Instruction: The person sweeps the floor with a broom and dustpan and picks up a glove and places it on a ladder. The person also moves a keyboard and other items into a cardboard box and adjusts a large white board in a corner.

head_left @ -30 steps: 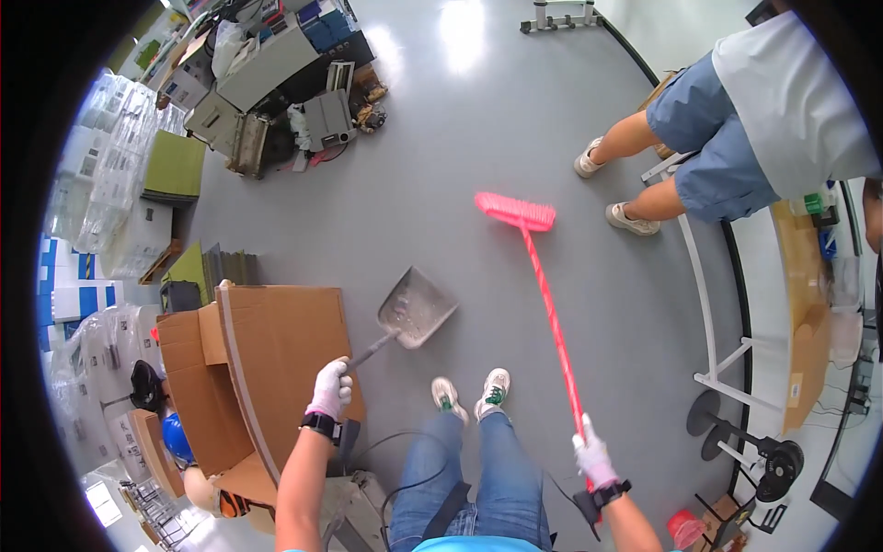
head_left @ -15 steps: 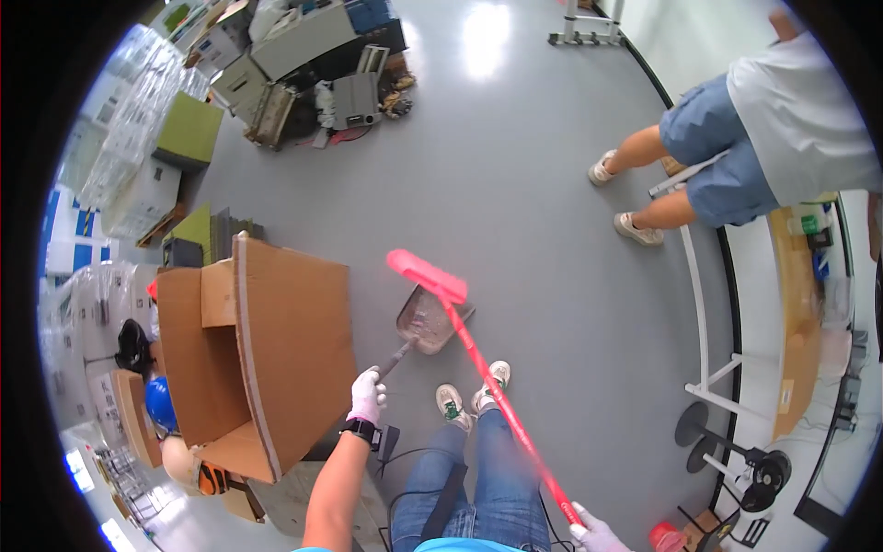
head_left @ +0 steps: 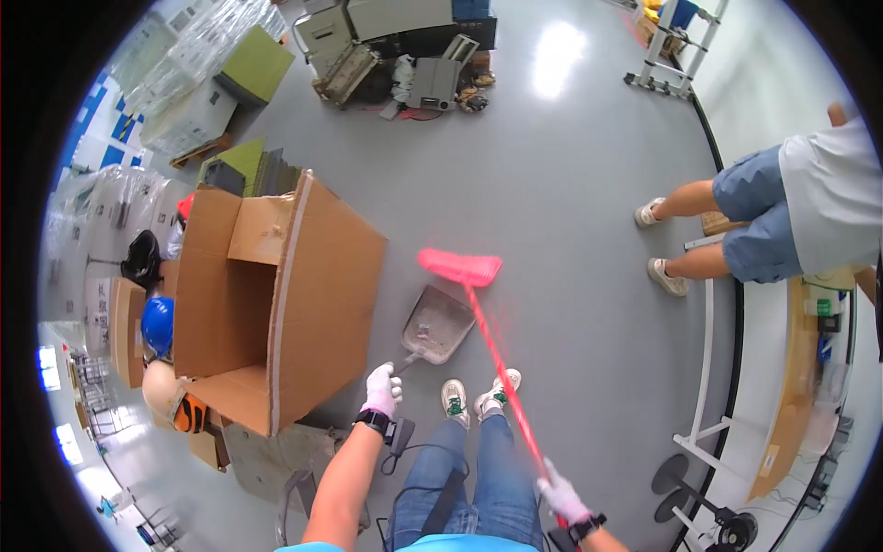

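My left hand, in a white glove, is closed round the handle of a grey dustpan. The pan lies in front of my feet with its open side away from me, and some small debris shows inside it. In my gloved right hand is the red handle of a pink-red broom. The broom head is beyond the dustpan's far edge, apart from it and slightly blurred. Its handle slants from the head down past my right shoe to my right hand.
A large open cardboard box stands left of the dustpan, with a blue helmet beyond it. Grey equipment sits on the floor at the far side. A person in blue shorts stands at the right near a wooden-topped table.
The broom head has moved off the dustpan to its far side and swung rightward. My right hand has come up and inward. The view has shifted, and the dustpan's inside shows more fully.
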Demonstrator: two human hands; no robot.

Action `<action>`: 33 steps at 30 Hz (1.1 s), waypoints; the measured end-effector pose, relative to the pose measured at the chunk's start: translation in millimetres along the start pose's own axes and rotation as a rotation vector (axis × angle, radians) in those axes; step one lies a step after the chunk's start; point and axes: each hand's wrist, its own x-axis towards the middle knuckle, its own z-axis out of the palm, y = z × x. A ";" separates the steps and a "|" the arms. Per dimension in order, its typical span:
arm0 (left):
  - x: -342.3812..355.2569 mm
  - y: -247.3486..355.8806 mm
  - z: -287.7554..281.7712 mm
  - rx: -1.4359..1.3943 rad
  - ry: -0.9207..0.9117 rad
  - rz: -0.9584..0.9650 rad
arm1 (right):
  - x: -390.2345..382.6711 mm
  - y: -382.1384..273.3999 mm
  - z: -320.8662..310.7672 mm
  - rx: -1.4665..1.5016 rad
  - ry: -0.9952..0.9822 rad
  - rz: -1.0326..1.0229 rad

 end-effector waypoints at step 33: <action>-3.3 -14.4 -44.6 0.205 0.009 0.083 | -157.9 -6.3 -8.7 0.414 -0.130 0.193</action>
